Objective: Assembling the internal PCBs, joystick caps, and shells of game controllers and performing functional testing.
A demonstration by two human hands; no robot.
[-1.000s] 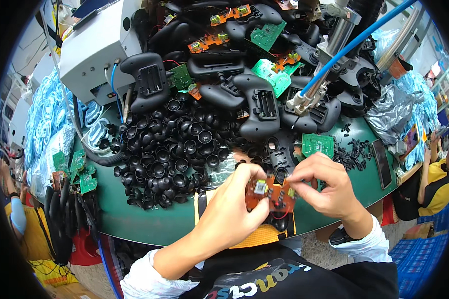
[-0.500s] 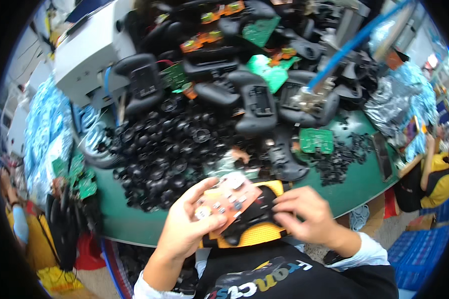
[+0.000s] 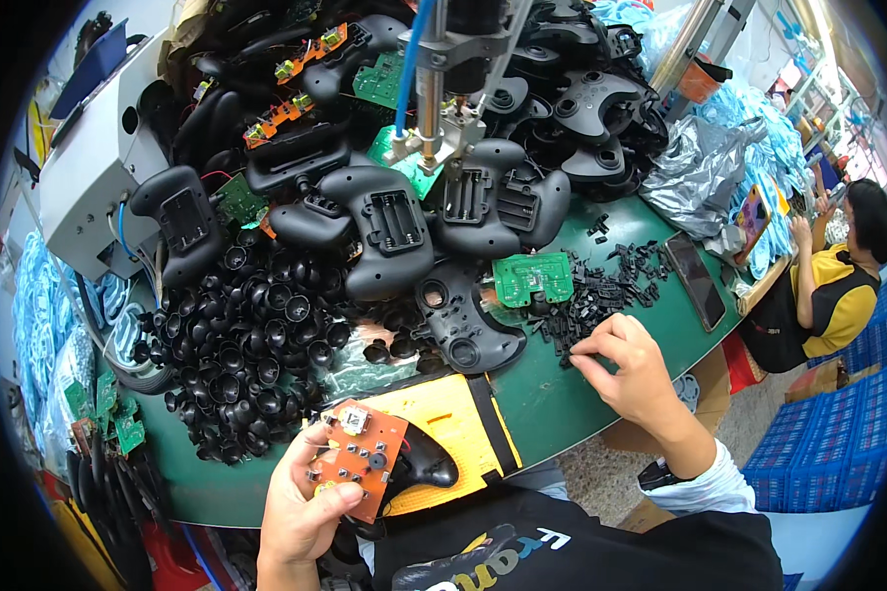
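Note:
My left hand [image 3: 301, 507] holds an orange circuit board [image 3: 373, 461] between thumb and fingers, its component side up. Under the board, a black gamepad shell [image 3: 426, 461] lies on a yellow padded mat [image 3: 463, 419], partly covered by it. Out to the right, my right hand [image 3: 629, 379] is closed in a pinch at the near edge of a pile of small black plastic pieces [image 3: 601, 305]. Whatever its fingertips hold is too small to make out. A green circuit board [image 3: 534, 280] lies beside that pile, next to an upturned gamepad shell [image 3: 468, 320].
Black thumbstick caps [image 3: 246, 345] are heaped at left. Behind them crowd gamepad shells [image 3: 379, 231] and a metal tool head [image 3: 434, 138] with a blue hose. A phone [image 3: 695, 281] lies near the right table edge; a person in yellow [image 3: 843, 305] sits beyond.
My right hand has moved from beside the mat to the small black pieces. The left hand still holds the orange board. The whole view has shifted, bringing the phone and co-worker further in.

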